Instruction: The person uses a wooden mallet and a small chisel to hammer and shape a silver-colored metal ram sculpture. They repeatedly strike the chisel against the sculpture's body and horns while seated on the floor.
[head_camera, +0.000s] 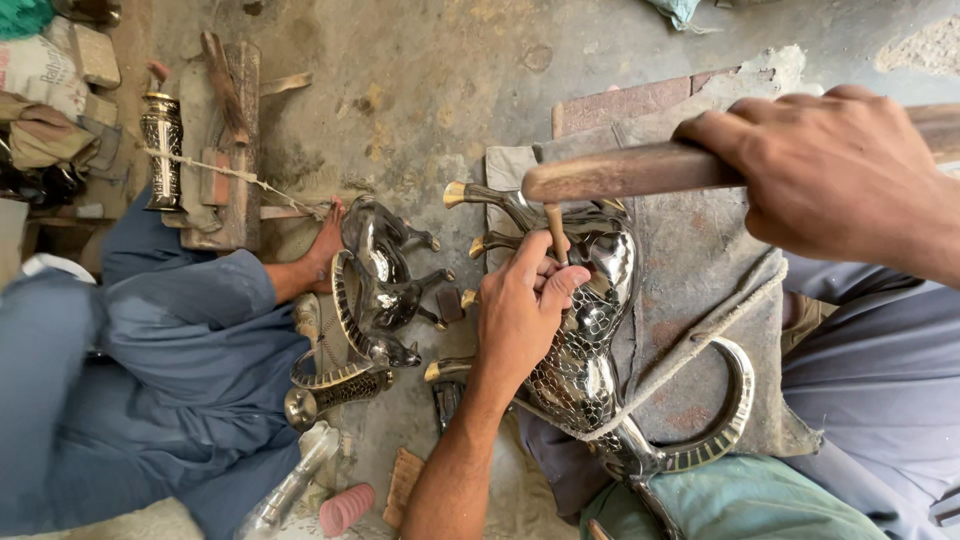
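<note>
Left hand (522, 305): we pinch a small chisel (553, 232) against the metal horned animal figure (590, 340) on the grey pad (690, 270).
Right hand (830, 175): our grip is closed round a wooden mallet (630, 170) above it.
Around: a second figure (380, 290) lies beside a co-worker's foot (325, 245); an engraved vase (161, 150) stands further off.

We look almost straight down from one head-worn camera, close above the metal animal figure (590, 340), with concrete floor (430, 90) toward 12 o'clock; edges perhaps distorted.

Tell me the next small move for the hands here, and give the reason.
Probably bring the wooden mallet down onto the small punch. The right hand holds the mallet raised just above it, and the left hand pinches the punch upright against the metal animal figure.
</note>
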